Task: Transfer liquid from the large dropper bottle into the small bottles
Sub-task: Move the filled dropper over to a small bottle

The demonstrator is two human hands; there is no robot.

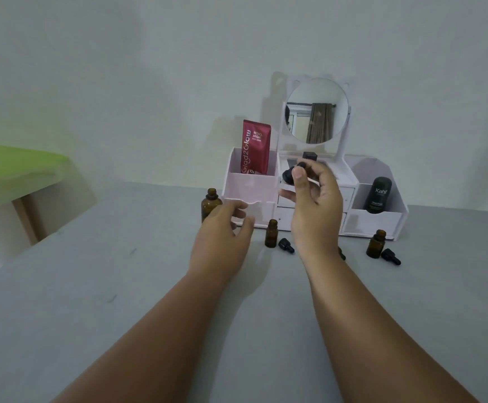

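Observation:
The large amber bottle (209, 205) stands uncapped at the left of the organiser, just beyond my left hand (222, 237), whose relaxed fingers hover beside it and hold nothing. My right hand (314, 205) is raised in front of the organiser and pinches the black dropper cap (292, 173) by its rubber bulb, its glass tube pointing right. A small amber bottle (271, 233) stands open between my hands with a small black dropper cap (286, 245) lying next to it. Another small amber bottle (376, 243) stands at the right beside its cap (390, 256).
A white cosmetic organiser (376, 219) with a round mirror (317, 110) stands against the wall, holding a red tube (256, 146) and a dark Kahf bottle (378, 194). A green-topped stool (18, 170) is at the far left. Everything rests on a grey surface (120, 286).

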